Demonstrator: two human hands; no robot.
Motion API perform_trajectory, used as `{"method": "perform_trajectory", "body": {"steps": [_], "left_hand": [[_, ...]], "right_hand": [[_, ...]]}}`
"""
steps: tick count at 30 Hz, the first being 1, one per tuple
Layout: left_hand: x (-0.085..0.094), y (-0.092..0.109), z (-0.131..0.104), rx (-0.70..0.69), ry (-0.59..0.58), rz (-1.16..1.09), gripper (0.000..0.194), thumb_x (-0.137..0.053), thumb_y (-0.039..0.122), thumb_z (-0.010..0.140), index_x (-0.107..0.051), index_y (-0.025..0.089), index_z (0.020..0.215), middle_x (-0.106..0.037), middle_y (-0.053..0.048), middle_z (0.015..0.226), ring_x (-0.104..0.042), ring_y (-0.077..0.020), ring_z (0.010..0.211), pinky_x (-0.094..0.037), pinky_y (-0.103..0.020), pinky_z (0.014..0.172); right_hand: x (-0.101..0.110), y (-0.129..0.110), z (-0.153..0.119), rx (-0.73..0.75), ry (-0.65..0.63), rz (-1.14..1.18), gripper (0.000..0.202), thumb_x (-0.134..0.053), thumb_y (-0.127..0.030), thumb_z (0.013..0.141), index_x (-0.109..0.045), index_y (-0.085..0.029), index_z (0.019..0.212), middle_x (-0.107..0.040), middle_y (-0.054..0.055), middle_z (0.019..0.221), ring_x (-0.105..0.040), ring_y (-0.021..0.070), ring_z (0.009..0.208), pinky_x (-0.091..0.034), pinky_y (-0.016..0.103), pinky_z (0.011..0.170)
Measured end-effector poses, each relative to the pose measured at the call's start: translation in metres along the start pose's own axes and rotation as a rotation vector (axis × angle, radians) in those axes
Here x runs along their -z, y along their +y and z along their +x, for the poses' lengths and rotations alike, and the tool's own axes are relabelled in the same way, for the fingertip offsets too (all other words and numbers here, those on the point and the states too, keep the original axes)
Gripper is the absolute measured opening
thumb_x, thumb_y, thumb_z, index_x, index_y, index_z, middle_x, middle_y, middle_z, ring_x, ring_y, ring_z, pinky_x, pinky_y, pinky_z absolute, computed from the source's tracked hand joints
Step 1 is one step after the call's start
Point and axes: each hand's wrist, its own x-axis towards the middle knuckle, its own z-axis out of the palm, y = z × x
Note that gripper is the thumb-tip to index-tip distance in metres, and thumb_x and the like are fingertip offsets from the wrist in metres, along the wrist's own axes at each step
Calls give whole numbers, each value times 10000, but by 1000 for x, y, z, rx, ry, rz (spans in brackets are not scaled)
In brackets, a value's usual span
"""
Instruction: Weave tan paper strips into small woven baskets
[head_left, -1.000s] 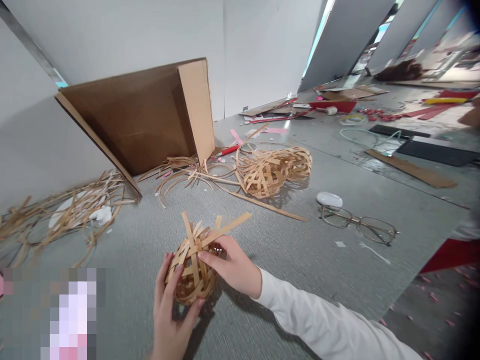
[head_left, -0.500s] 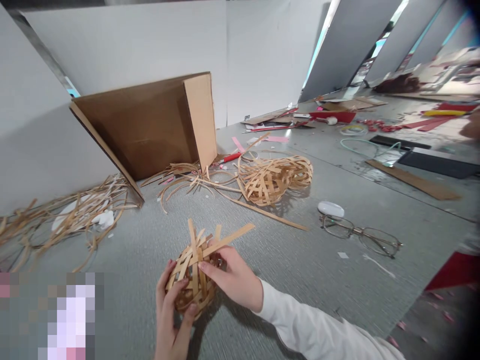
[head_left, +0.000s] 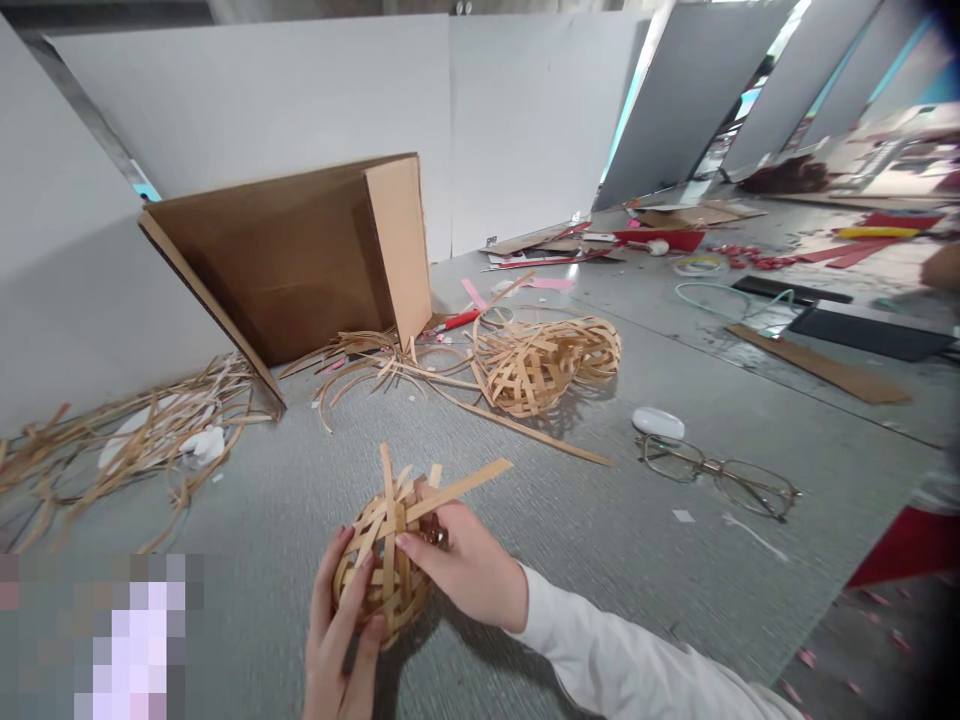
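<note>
A small woven basket of tan strips is held between both hands just above the grey table, with loose strip ends sticking up and out to the right. From the lower left, my left hand grips its side, fingers spread round the weave. At the upper right, my right hand pinches the weave, its thumb on the front near a long strip that points right. The other fingers of my right hand are partly hidden behind the basket.
Behind lie a larger woven piece and loose strips. A cardboard box stands on its side against white panels. Eyeglasses and a white oval case lie to the right. A red-handled tool lies beside the box.
The basket and hands stay in nearly the same place. My left index finger has slid slightly up over the weave; the view has shifted slightly.
</note>
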Motion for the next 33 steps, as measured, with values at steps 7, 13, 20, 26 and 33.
{"method": "perform_trajectory", "body": {"steps": [7,13,20,26,33], "left_hand": [[0,4,5,17,-34,27,519,-410,134,925,-404,347,1399,-335,-40,1502,-356,-221,1369,-372,-378,1094],[-1,4,0,44,-4,68,558,-399,139,932,-311,346,1443,-315,-38,1509,-361,-191,1363,-416,-317,1051],[-3,10,3,60,29,55,570,-437,170,925,-286,299,1459,-323,-53,1512,-350,-177,1371,-367,-292,1080],[-8,14,7,28,88,53,609,-516,149,888,-318,298,1444,-362,-53,1477,-388,-170,1339,-395,-275,1055],[-6,12,5,8,39,8,573,-459,115,902,-353,313,1429,-336,-63,1485,-385,-199,1344,-403,-330,1058]], "right_hand": [[2,-1,1,-22,-18,62,117,-492,-96,785,-539,-186,842,-599,2,791,-586,156,759,-478,273,728],[5,-4,3,-34,-56,33,114,-557,-94,740,-562,-187,806,-600,-11,779,-581,147,735,-473,257,686],[10,-10,1,-23,-121,-31,210,-598,-55,690,-606,-183,855,-631,6,845,-588,177,790,-480,307,743],[5,-11,1,-37,-122,31,279,-540,7,718,-610,-178,915,-671,14,892,-629,176,911,-503,307,830],[0,-6,0,-95,-34,28,183,-603,-58,716,-644,-180,846,-672,5,804,-629,169,773,-507,282,734]]}}
